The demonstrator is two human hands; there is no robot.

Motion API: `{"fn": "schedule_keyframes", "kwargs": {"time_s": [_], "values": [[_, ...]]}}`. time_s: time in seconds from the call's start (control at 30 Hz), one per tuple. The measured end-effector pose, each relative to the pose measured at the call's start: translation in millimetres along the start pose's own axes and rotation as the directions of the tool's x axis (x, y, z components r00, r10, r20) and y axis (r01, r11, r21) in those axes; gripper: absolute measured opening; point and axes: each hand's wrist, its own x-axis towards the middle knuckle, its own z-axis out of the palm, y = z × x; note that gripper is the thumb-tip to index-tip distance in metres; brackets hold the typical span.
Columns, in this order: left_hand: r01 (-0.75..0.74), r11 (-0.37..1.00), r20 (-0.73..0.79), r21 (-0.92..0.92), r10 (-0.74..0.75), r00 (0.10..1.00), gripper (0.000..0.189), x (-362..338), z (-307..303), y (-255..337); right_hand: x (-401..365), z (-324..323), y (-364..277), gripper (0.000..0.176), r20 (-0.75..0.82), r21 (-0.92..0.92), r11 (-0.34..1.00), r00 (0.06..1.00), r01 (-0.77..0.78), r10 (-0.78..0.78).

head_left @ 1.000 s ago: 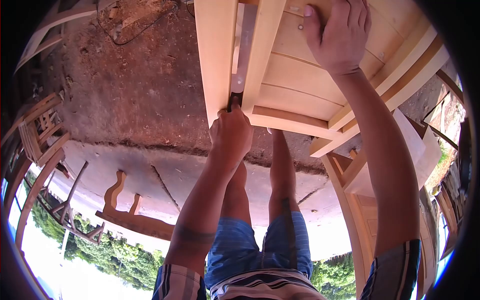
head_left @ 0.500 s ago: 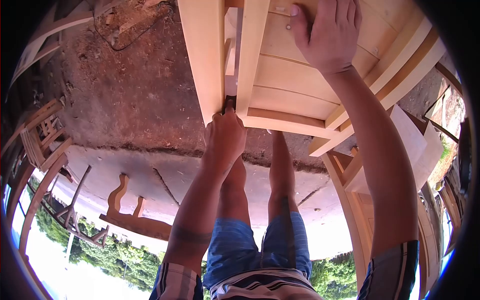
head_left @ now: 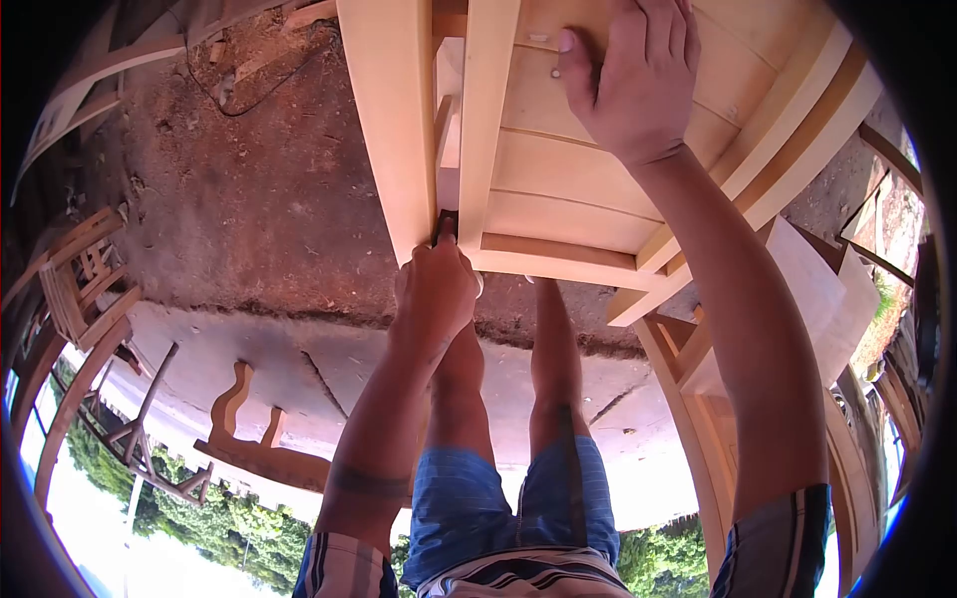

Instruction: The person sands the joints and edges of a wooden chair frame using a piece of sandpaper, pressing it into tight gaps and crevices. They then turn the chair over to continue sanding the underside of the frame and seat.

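Head camera shows me everything turned over, with the dirt ground (head_left: 249,189) at the top and the trees at the bottom. I see the left hand (head_left: 436,289) curled into a tight fist around a dark tool (head_left: 446,221). Only the tip of the tool peeks out above the knuckles. That tip pokes into the thin gap between a long board (head_left: 389,120) and the wooden frame (head_left: 558,199) just beside it. The left arm is stretched out straight toward the gap. The right hand (head_left: 623,85) lies open and flat on the slats of the wooden frame, fingers close together and thumb out to the side. It holds nothing; it only presses on the wood. The right arm is straight too, and it reaches farther than the left one. Between the two arms I see bare legs and blue shorts (head_left: 478,498). A thin black cable (head_left: 229,95) lies on the dirt, well apart from both hands.
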Motion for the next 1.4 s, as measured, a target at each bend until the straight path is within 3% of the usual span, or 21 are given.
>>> {"fn": "schedule_keyframes", "kwargs": {"time_s": [0.07,0.17,0.2,0.33,0.43,0.47,0.57,0.7,0.73,1.1,1.2,1.33,1.4], "values": [[-0.038,0.998,0.016,0.043,0.037,0.999,0.046,-8,-5,-4,3,-2,-2,0.046,0.032,-0.001,1.000,0.999,-0.013,0.013],[0.000,0.996,-0.006,-0.084,-0.001,1.000,0.049,6,7,-6,1,-12,-8,0.046,0.109,-0.021,0.999,0.993,-0.046,0.048],[-0.035,0.995,-0.079,-0.095,0.028,0.996,0.048,9,13,-6,1,-12,-9,0.046,0.114,-0.019,0.999,0.992,-0.049,0.051],[0.012,0.999,0.006,-0.033,-0.012,1.000,0.044,-17,-5,-4,4,-9,-7,0.046,0.133,-0.025,0.997,0.988,-0.071,0.074],[-0.013,0.994,-0.040,-0.111,0.008,0.999,0.048,6,5,-1,2,-3,-4,0.045,0.041,0.020,0.999,0.998,-0.046,0.045],[-0.005,0.999,-0.079,-0.037,0.003,0.997,0.048,6,8,0,2,-4,-6,0.045,0.070,0.012,0.998,0.996,-0.061,0.060],[0.034,0.999,-0.002,0.010,-0.034,0.999,0.044,-18,-6,3,5,-9,-6,0.045,0.129,-0.009,0.997,0.988,-0.079,0.079],[0.032,0.995,-0.012,-0.095,-0.033,0.999,0.046,7,5,4,1,-11,-8,0.045,0.143,0.001,0.996,0.986,-0.085,0.084],[-0.002,0.997,-0.073,-0.081,-0.004,0.997,0.046,5,5,3,3,-10,-6,0.045,0.130,0.004,0.997,0.988,-0.080,0.079],[0.051,0.998,0.007,-0.044,-0.050,0.999,0.046,-17,-5,1,4,-6,-3,0.044,0.137,0.023,0.996,0.987,-0.089,0.085],[-0.009,0.997,-0.037,-0.075,0.006,0.999,0.047,11,15,-8,0,-12,-7,0.045,0.167,0.028,0.994,0.981,-0.108,0.101],[0.039,0.999,-0.016,0.029,-0.039,0.999,0.045,-14,-2,1,4,-9,-5,0.046,0.178,0.004,0.996,0.980,-0.090,0.088],[-0.006,0.999,-0.050,-0.033,0.005,0.999,0.047,3,8,-2,3,-10,-4,0.046,0.177,0.000,0.996,0.980,-0.091,0.090]]}}
